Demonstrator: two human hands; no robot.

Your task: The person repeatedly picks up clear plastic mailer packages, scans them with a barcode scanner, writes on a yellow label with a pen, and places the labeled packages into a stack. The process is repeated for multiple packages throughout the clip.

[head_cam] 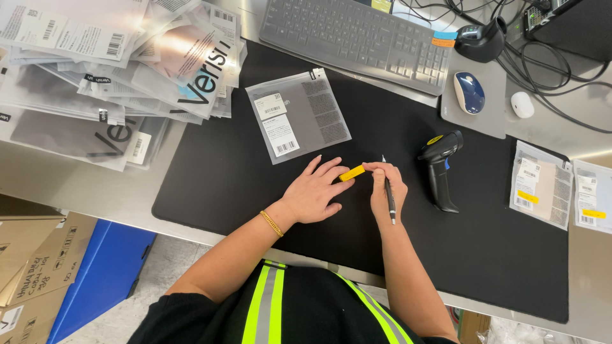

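On the black desk mat (242, 172), the left hand (315, 191) lies flat, fingertips touching a small yellow sticker strip (352, 172); the right hand (384, 185) pinches the strip and grips a black pen (389, 197). Nothing blocks them (black handheld scanner (440, 167) just right; clear printed pouch (298, 114) farther off).

Head camera looks straight down on desk mat (255, 172)

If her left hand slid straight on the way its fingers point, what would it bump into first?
The left hand points up and to the right, so its fingertips would first meet the small yellow strip, which they already seem to touch. Just beyond is the right hand, holding a pen.
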